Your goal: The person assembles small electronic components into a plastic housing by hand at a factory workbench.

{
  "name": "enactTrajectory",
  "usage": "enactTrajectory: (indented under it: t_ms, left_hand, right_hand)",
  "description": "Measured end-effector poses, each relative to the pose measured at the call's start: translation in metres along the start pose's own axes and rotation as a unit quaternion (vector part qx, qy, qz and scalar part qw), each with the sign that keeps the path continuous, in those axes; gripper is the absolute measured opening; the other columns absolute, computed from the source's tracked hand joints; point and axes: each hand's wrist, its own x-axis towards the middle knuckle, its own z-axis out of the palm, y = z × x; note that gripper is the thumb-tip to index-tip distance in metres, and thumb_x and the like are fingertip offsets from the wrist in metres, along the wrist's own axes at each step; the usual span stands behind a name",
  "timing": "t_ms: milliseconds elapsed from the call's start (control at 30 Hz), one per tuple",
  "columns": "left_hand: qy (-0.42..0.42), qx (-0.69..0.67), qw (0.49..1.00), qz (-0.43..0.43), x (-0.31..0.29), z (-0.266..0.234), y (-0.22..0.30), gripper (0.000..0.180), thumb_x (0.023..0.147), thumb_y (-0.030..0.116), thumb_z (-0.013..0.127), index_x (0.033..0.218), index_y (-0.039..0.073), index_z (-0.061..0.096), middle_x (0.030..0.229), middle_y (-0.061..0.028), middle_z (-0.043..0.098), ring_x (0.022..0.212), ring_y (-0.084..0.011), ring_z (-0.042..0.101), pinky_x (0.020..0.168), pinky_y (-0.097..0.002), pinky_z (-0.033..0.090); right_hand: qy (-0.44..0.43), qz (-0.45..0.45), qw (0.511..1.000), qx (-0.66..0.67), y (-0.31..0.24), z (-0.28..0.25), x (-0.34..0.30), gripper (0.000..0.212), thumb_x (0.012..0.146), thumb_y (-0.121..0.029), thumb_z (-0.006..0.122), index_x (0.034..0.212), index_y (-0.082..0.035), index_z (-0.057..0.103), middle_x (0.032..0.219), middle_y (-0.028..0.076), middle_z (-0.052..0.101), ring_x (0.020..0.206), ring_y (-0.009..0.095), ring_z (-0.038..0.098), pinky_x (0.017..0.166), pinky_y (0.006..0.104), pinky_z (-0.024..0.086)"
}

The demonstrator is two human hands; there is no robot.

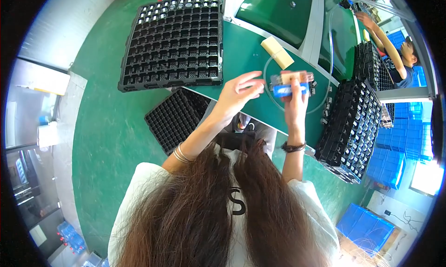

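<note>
My right hand point(295, 104) is closed on a small blue-and-tan block point(284, 89), held above the green worktable point(251, 58). The block is smeared by motion, with greyish parts at its sides, so its kind cannot be made out. To its left, my left hand point(238, 96) has bent fingers spread apart, with nothing visible in them. A clear thin tube point(265, 72) curves around behind the block. Just beyond lies a yellow rectangular block point(278, 52). Several small metal parts point(327, 106) lie on the table right of my right hand.
A black compartment tray point(174, 46) sits at the left, its far rows holding metal parts. Another black tray point(174, 118) is lower down, beneath the table edge. Stacked filled trays point(355, 127) stand at the right. Across the green conveyor belt point(278, 11), a co-worker point(395, 58) reaches up.
</note>
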Motion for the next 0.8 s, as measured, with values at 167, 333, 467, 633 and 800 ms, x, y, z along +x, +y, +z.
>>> enactTrajectory:
  t_ms: [167,333,467,633,800]
  left_hand:
    - [0.057,-0.030,0.998,0.010,-0.007,-0.021,0.001,0.035,0.088,0.022,0.054,0.114,-0.001,0.050,0.104,-0.0117,0.058,0.088,-0.0157,0.059,0.078,-0.0248,0.048]
    - [0.090,-0.040,0.995,-0.010,-0.018,-0.034,0.003,0.031,0.090,0.021,0.049,0.113,0.000,0.052,0.103,-0.0104,0.058,0.088,-0.0154,0.059,0.076,-0.0244,0.048]
    - [0.114,-0.050,0.992,0.004,-0.019,-0.048,0.006,0.031,0.090,0.022,0.047,0.111,0.000,0.052,0.101,-0.0100,0.059,0.086,-0.0149,0.059,0.074,-0.0243,0.048]
    - [0.174,-0.016,0.983,0.051,-0.007,-0.096,0.012,0.029,0.090,0.021,0.048,0.109,0.000,0.054,0.095,-0.0097,0.062,0.080,-0.0126,0.061,0.070,-0.0222,0.050]
    - [0.248,0.074,0.961,0.099,0.019,-0.159,0.031,0.022,0.087,0.016,0.053,0.106,0.005,0.058,0.095,-0.0063,0.062,0.082,-0.0103,0.059,0.071,-0.0216,0.049]
  right_hand:
    - [0.022,-0.180,0.944,-0.277,0.037,-0.030,0.098,0.027,0.078,-0.024,0.064,0.086,0.001,0.058,0.078,0.010,0.059,0.071,0.018,0.057,0.067,0.0288,0.044]
    - [0.019,-0.137,0.907,-0.399,0.064,-0.025,0.137,0.039,0.073,-0.033,0.066,0.086,0.003,0.058,0.082,0.017,0.057,0.076,0.033,0.057,0.067,0.0365,0.044]
    - [0.033,-0.192,0.903,-0.383,0.069,-0.024,0.141,0.049,0.068,-0.032,0.072,0.100,0.001,0.054,0.088,0.016,0.055,0.077,0.031,0.056,0.067,0.0355,0.044]
    - [0.045,-0.175,0.902,-0.392,0.061,-0.046,0.110,0.084,0.055,-0.028,0.082,0.122,-0.003,0.038,0.095,0.010,0.047,0.065,0.013,0.041,0.060,0.0271,0.042]
    - [0.001,-0.121,0.914,-0.388,0.059,-0.057,0.090,0.072,0.056,-0.022,0.081,0.114,-0.002,0.044,0.093,0.008,0.048,0.066,0.015,0.046,0.061,0.0282,0.044]
